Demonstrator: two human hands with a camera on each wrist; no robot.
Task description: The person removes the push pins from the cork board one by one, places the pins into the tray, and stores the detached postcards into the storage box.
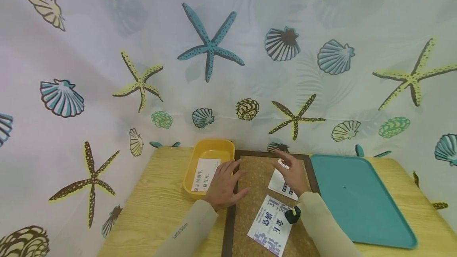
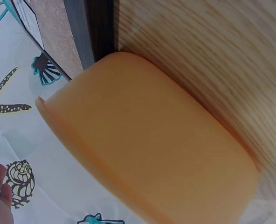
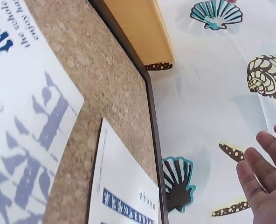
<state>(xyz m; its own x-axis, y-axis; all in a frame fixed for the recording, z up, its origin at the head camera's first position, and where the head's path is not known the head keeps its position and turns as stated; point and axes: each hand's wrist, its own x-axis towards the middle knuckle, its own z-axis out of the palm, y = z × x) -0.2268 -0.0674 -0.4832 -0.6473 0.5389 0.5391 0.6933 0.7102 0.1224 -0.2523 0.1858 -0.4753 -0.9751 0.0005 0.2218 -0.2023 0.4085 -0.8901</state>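
Over the cork board (image 1: pixel 255 177), both hands (image 1: pixel 225 185) (image 1: pixel 294 174) hover empty, fingers loosely spread.

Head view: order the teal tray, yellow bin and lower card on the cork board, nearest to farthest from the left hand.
1. Yellow bin: right by the left hand, leftward.
2. Lower card: on the cork board, to the hand's right.
3. Teal tray: far right, beyond the board.

Shell-print cloth (image 1: pixel 246 78) (behind a wooden table (image 1: pixel 160 197)) suggests a booth.
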